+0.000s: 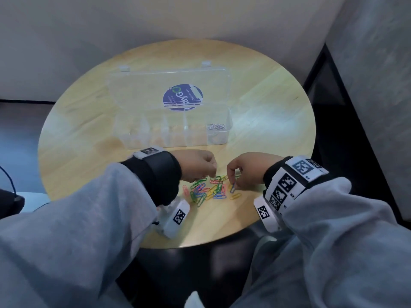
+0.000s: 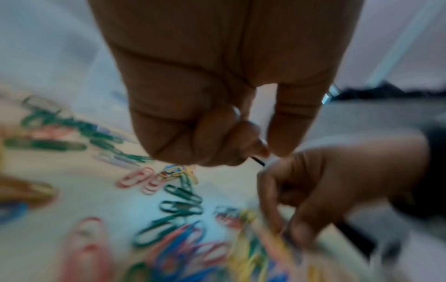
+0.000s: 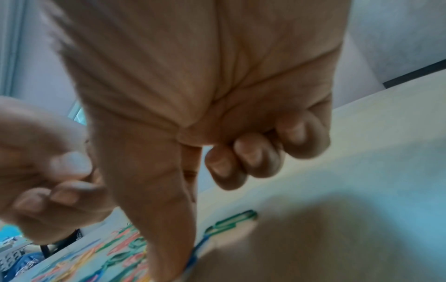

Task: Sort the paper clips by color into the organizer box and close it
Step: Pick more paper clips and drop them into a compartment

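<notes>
A pile of coloured paper clips [image 1: 209,190] [image 2: 181,209] lies near the front edge of the round wooden table [image 1: 266,121]. My left hand [image 1: 212,174] [image 2: 260,150] hovers over the pile's far side, fingers curled, thumb and forefinger pinching a thin dark clip end [image 2: 258,161]. On the pile's right side, my right hand [image 1: 232,184] [image 3: 190,257] pinches a blue clip [image 1: 232,188] [image 3: 200,246], with the other fingers tucked in. Behind the hands, the clear organizer box [image 1: 173,138] stands open, its lid [image 1: 169,85] laid back. White clips [image 1: 216,126] fill its rightmost compartment.
A single yellow clip [image 1: 235,196] lies just right of the pile. The box's other compartments look empty. A blue round sticker [image 1: 182,97] is on the lid. The table's rim drops to a dark floor in front. A dark object with a cable [image 1: 9,203] sits at far left.
</notes>
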A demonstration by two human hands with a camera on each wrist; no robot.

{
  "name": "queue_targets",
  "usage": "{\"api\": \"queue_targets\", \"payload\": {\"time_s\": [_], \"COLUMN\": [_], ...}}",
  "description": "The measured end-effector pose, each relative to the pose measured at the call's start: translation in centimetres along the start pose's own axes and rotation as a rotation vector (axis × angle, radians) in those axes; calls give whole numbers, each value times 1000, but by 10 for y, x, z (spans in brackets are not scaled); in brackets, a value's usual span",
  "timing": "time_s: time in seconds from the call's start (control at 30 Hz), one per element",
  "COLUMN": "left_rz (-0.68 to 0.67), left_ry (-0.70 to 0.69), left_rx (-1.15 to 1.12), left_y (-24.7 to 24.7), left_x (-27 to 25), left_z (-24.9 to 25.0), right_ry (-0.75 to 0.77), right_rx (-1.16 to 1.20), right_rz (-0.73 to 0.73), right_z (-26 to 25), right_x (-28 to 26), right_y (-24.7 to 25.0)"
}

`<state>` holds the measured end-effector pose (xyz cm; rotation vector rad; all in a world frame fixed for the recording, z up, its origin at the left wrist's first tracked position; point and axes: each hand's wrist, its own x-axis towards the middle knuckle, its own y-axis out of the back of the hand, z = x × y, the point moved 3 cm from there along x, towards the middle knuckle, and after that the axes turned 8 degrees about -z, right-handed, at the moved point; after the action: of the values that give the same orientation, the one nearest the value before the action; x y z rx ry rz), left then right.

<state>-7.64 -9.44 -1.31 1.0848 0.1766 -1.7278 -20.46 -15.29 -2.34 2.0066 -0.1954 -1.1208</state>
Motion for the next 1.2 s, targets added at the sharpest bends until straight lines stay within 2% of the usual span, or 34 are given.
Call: {"api": "queue_targets", "payload": {"time_s": [0.1, 0.23, 0.53, 0.77, 0.87, 0.97, 1.2], "left_rz": [97, 128, 150, 116, 152, 163, 104], "left_ry": [12, -4, -16, 32, -5, -66, -40], "left_rx": [495, 681, 734, 789, 791, 791, 834], "left_y": [-10, -22, -30, -30, -30, -32, -32], "left_x": [-5, -3, 1, 5, 6, 6, 7], "left_z": [5, 9, 10, 16, 14, 11, 13], "right_ry": [7, 18, -9, 1, 3, 2, 5], "right_rx": [-38, -74, 197, 300, 334, 333, 406], "right_rz": [0, -17, 56, 137, 173, 177, 143], "right_z": [1, 0, 14, 27, 31, 31, 31], "right_x": [1, 0, -6, -12, -14, -15, -14], "right_y": [-1, 1, 16, 31, 36, 36, 35]}}
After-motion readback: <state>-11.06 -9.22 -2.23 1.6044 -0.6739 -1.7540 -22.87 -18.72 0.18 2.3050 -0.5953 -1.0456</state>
